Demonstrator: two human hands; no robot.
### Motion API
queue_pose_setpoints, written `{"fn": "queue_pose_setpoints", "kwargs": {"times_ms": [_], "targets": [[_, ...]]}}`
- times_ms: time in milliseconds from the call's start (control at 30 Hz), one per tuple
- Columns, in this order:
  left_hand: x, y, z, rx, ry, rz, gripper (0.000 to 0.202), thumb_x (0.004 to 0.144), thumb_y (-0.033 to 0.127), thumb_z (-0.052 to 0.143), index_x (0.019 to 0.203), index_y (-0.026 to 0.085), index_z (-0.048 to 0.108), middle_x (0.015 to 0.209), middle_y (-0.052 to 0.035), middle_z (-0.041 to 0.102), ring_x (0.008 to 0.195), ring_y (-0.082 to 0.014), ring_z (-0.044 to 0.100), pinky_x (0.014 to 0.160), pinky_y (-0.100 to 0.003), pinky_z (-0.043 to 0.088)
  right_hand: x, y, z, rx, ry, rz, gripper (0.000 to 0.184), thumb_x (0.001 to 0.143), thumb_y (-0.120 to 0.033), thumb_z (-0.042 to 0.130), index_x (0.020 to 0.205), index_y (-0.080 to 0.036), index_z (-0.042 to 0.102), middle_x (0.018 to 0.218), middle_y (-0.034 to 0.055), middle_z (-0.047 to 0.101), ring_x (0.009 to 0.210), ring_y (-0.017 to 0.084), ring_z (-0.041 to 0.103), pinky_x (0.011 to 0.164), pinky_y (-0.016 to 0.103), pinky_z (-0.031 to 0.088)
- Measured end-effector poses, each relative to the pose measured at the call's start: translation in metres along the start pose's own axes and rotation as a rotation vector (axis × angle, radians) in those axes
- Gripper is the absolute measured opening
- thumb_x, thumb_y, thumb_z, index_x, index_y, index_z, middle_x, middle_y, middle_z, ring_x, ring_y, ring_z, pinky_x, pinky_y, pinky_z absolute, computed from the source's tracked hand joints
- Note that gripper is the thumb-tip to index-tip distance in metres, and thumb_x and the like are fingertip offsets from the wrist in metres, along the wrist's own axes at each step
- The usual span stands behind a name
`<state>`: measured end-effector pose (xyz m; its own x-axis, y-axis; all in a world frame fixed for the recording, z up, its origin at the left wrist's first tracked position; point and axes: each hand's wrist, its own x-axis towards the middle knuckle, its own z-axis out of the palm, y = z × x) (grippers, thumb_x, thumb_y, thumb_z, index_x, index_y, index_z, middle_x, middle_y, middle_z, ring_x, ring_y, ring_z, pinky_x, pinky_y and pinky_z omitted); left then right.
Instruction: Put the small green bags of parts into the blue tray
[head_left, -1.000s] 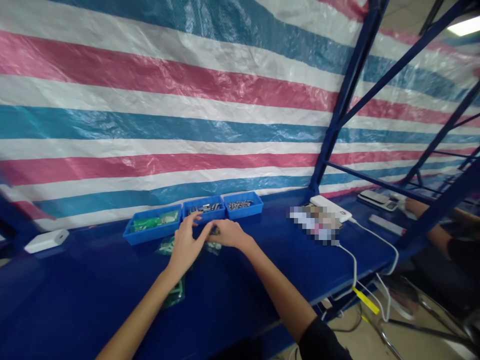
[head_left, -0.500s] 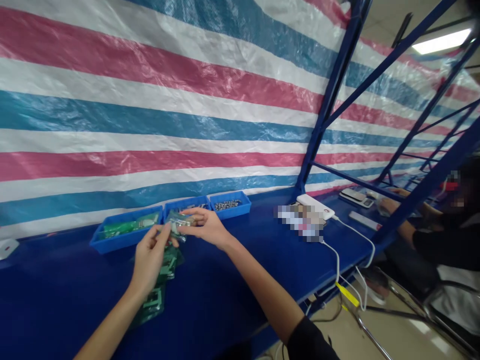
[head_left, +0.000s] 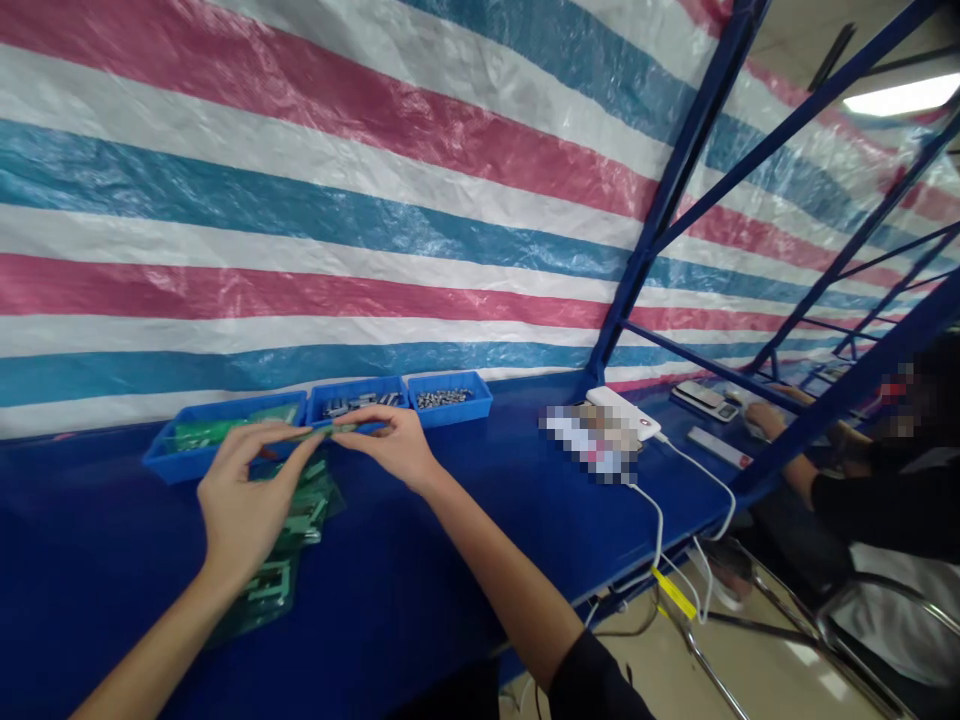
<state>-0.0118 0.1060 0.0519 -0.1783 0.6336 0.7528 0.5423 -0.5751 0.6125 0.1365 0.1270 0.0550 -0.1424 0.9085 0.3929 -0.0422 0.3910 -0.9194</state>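
Between both hands a small plastic bag [head_left: 328, 430] is stretched level, seen almost edge-on. My left hand [head_left: 244, 495] pinches its left end between thumb and fingers. At the other end my right hand [head_left: 394, 445] is closed on it in the same way. What the bag holds is hidden at this angle. Below the hands, several clear bags with green parts [head_left: 306, 520] lie overlapping in a row on the blue table [head_left: 420, 600].
Behind the hands stand three blue bins: the left bin [head_left: 169, 468] with green bags, the middle bin [head_left: 319, 388] with metal pieces, the right bin [head_left: 482, 408] with small metal parts. To the right are a white power bank [head_left: 622, 412], cables, a blue frame post [head_left: 652, 235] and a co-worker's arm [head_left: 799, 475].
The bag has tipped from facing me to nearly edge-on, and my hands now pinch its two ends. My left hand has shifted left. The view has turned slightly.
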Motion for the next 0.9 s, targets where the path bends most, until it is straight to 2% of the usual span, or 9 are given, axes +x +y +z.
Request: {"fn": "queue_pose_setpoints", "kwargs": {"times_ms": [100,267,367,500,633,767,833,900], "targets": [[0.001,0.0,-0.001,0.039,0.03,0.127,0.017,0.075,0.043,0.063,0.076,0.026,0.065,0.087,-0.0008,0.059,0.085,-0.0187,0.057,0.083,-0.04,0.048,-0.001,-0.002,-0.004,-0.198,0.059,-0.042,0.011,0.074,-0.027,0.067,0.085,-0.027,0.07,0.107,-0.0012,0.065,0.106,0.016,0.056,0.088,0.033,0.046],[-0.002,-0.004,-0.007,0.155,-0.014,0.222,0.023,0.078,0.041,0.059,0.062,0.026,0.066,0.084,-0.0035,0.062,0.086,-0.0214,0.058,0.077,-0.04,0.047,-0.008,-0.007,-0.006,-0.436,0.205,-0.259,0.01,0.075,-0.018,0.064,0.074,-0.025,0.072,0.113,0.0009,0.062,0.109,0.018,0.053,0.099,0.038,0.036],[-0.001,-0.011,-0.015,0.247,-0.055,0.296,0.025,0.079,0.04,0.057,0.06,0.027,0.067,0.084,-0.004,0.064,0.089,-0.0224,0.058,0.08,-0.041,0.043,-0.014,-0.006,-0.005,-0.441,0.262,-0.379,0.019,0.073,-0.011,0.061,0.07,-0.026,0.073,0.114,0.0023,0.06,0.109,0.019,0.052,0.094,0.037,0.04],[0.0,-0.017,-0.024,0.332,-0.154,0.387,0.023,0.082,0.035,0.056,0.064,0.027,0.067,0.091,-0.0036,0.068,0.094,-0.0228,0.058,0.085,-0.042,0.039,-0.019,-0.005,0.0,-0.474,0.292,-0.486,0.022,0.073,-0.012,0.058,0.067,-0.027,0.073,0.118,0.0027,0.058,0.113,0.022,0.049,0.088,0.037,0.043],[0.003,-0.015,-0.026,0.322,-0.262,0.282,0.022,0.085,0.037,0.052,0.074,0.026,0.067,0.094,-0.0034,0.07,0.096,-0.0223,0.058,0.088,-0.041,0.037,-0.02,-0.003,0.008,-0.47,0.322,-0.507,0.009,0.072,-0.022,0.064,0.074,-0.025,0.073,0.124,0.0057,0.054,0.115,0.023,0.048,0.087,0.037,0.044],[0.013,-0.019,-0.027,0.313,-0.399,0.169,0.019,0.084,0.038,0.053,0.08,0.026,0.067,0.085,-0.001,0.071,0.085,-0.0192,0.062,0.088,-0.039,0.036,-0.019,0.005,0.013,-0.482,0.249,-0.436,0.014,0.073,-0.03,0.066,0.084,-0.026,0.073,0.124,0.0066,0.055,0.114,0.022,0.049,0.093,0.039,0.042],[0.025,-0.029,-0.033,0.32,-0.355,0.107,0.019,0.084,0.037,0.053,0.08,0.025,0.066,0.085,-0.001,0.071,0.084,-0.0187,0.062,0.088,-0.038,0.037,-0.017,0.011,0.014,-0.472,0.213,-0.413,0.016,0.074,-0.031,0.065,0.087,-0.026,0.072,0.12,0.0066,0.057,0.113,0.022,0.051,0.098,0.042,0.038],[0.043,-0.045,-0.043,0.312,-0.225,0.02,0.02,0.084,0.038,0.052,0.083,0.023,0.065,0.086,-0.0024,0.07,0.083,-0.0187,0.062,0.085,-0.035,0.04,-0.016,0.016,0.013,-0.458,0.204,-0.392,0.016,0.074,-0.031,0.064,0.087,-0.026,0.072,0.116,0.0066,0.059,0.11,0.021,0.053,0.1,0.043,0.036]]}}
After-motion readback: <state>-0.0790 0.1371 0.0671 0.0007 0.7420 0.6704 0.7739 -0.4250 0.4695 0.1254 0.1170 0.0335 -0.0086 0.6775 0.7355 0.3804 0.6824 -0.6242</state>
